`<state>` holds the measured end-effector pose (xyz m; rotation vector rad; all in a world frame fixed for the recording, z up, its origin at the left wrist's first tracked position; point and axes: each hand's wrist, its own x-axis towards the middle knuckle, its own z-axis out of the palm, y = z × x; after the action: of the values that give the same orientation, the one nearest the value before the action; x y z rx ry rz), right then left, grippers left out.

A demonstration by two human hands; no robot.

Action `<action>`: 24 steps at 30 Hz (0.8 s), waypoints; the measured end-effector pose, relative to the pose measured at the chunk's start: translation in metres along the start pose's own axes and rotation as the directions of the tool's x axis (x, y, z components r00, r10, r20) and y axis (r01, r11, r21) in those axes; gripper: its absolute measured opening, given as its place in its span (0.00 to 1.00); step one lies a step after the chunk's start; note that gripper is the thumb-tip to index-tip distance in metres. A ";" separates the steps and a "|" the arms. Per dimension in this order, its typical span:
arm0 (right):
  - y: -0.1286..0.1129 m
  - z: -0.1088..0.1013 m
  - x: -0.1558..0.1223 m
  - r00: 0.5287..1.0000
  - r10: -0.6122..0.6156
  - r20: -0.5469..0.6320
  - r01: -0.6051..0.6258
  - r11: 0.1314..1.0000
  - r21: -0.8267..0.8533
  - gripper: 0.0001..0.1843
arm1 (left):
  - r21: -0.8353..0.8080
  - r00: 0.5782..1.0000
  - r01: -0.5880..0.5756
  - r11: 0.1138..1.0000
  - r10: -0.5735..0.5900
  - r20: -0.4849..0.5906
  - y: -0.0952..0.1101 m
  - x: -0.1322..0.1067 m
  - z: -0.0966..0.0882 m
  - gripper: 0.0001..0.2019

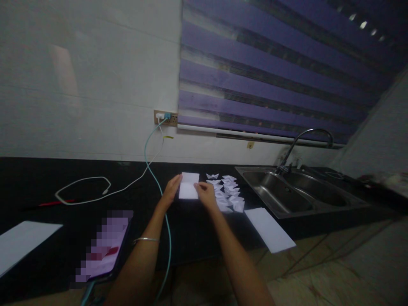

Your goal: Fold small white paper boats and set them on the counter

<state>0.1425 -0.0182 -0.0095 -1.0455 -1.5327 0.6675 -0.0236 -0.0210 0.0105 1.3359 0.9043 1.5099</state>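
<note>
A small white sheet of paper (188,191) with a crease across its middle is between my hands above the black counter. My left hand (171,191) is closed on its left edge, fingers partly hidden behind it. At the right edge, my right hand (206,194) pinches the paper near the crease. Several folded white paper boats (230,185) stand in two rows just right of my right hand. Beyond them, closer to me, lies a flat white sheet (270,229) that reaches over the counter's front edge.
A double steel sink (277,199) with a curved faucet (295,142) is at the right. On the left are a phone or tablet (108,246), white paper (25,240), a red pen-like item (52,203) and a white cable (123,188). A teal cable (168,238) runs past my left forearm.
</note>
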 end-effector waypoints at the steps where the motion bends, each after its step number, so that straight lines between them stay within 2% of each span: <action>1: 0.000 -0.001 0.001 1.000 0.006 -0.014 -0.006 1.000 0.000 0.19 | -0.004 1.000 0.001 1.000 -0.001 0.021 0.000 0.000 0.000 0.20; 5: 0.000 -0.003 0.002 0.999 0.032 -0.022 -0.032 0.999 0.015 0.19 | -0.012 0.995 0.030 0.999 -0.029 0.094 0.000 -0.001 -0.003 0.17; 8: -0.002 -0.004 0.002 0.998 0.052 -0.021 -0.051 0.997 0.050 0.19 | -0.042 0.993 0.059 0.997 -0.054 0.108 -0.001 -0.001 -0.006 0.18; 11: -0.006 -0.004 0.001 0.995 0.102 0.010 -0.103 0.985 0.138 0.17 | -0.040 0.996 0.063 0.997 -0.060 0.064 0.003 -0.002 -0.006 0.17; 13: -0.009 -0.003 0.000 0.987 0.139 0.080 -0.154 0.963 0.221 0.18 | -0.011 0.999 0.049 0.999 -0.049 0.013 0.009 -0.004 -0.004 0.13; 17: -0.010 -0.004 -0.001 0.976 0.102 0.190 -0.162 0.928 0.335 0.21 | 0.028 1.000 0.023 0.999 -0.022 -0.022 0.019 -0.008 -0.003 0.09; 20: -0.005 -0.004 0.000 0.982 0.090 0.163 -0.145 0.919 0.367 0.16 | -0.003 0.999 0.053 0.999 -0.053 0.011 0.021 -0.010 -0.004 0.12; 24: 0.000 -0.005 0.002 0.994 0.083 0.072 -0.103 0.933 0.345 0.14 | -0.098 0.991 0.122 0.988 -0.116 0.059 0.012 -0.007 -0.004 0.22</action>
<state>0.1471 -0.0168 -0.0075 -0.8372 -1.3537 1.0029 -0.0290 -0.0308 0.0186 1.2220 0.8475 1.4035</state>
